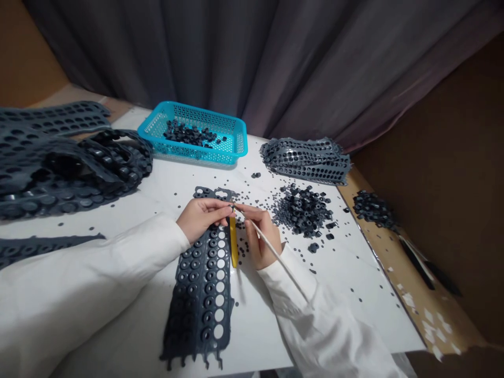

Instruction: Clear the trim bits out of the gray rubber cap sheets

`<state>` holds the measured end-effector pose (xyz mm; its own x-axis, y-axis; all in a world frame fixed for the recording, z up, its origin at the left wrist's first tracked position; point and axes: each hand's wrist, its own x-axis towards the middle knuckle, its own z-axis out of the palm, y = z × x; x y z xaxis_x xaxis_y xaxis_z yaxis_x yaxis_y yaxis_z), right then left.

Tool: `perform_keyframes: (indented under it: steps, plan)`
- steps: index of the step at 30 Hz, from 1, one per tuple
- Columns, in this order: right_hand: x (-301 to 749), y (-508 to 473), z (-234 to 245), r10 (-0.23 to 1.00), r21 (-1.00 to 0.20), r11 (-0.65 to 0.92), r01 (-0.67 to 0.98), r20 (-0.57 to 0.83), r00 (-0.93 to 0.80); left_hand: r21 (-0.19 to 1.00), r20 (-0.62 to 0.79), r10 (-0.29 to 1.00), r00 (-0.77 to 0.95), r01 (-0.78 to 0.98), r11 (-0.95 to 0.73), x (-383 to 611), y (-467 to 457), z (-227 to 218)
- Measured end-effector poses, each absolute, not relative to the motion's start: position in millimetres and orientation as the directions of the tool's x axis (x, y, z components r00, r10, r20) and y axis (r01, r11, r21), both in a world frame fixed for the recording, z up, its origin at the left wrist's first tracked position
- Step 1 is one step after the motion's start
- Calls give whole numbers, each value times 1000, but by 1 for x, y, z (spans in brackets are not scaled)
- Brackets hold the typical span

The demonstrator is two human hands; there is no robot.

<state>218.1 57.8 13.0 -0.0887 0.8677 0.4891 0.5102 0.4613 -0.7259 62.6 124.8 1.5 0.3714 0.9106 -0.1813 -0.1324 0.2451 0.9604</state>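
The left grip (202, 218) is narrow: thumb and forefinger pinch a small black rubber piece (231, 209), which is therefore just at the fingertips, over the upper end of the black moulded sheet (199, 278). The right grip (263, 236) holds a thin pale rod (275, 253) like a pen, its tip close beside the piece; whether they touch, I cannot tell.

The piece seems very light, and probably it is firm but a little springy, so it should not break easily. Being so small, it could slip or roll away; the best hold is by its outer side, with only soft pressure. The rod looks stiff and slender, better taken near the tip. Under the left grip, the sheet appears floppy. To the right of the right grip, a heap of similar pieces (307, 210) lies on the bench (268, 320).
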Motion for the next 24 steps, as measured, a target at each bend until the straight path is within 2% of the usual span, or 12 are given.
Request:
perform_keyframes:
  steps: [7,10,12,14,18,21,24]
  plan:
    - [225,70,0,818,-569,525,633,543,-190,973,-171,908,383,-77,216,62,124,3]
    - [231,75,-1,817,-547,499,672,556,-155,973,-180,907,381,-66,220,62,124,1]
    - [233,75,1,833,-603,449,659,549,-66,972,-182,907,381,-70,224,61,125,0]
    - [234,73,5,856,-707,396,585,515,43,971,-181,902,392,-76,228,61,125,-2]
    - [233,70,10,930,-925,275,262,325,171,968,-168,896,412,-105,230,60,125,-4]
    - [231,69,9,955,-977,204,65,213,205,961,-180,894,411,-121,249,60,125,-4]
    - [228,69,9,952,-985,167,35,170,255,961,-187,894,408,-115,253,60,125,-4]
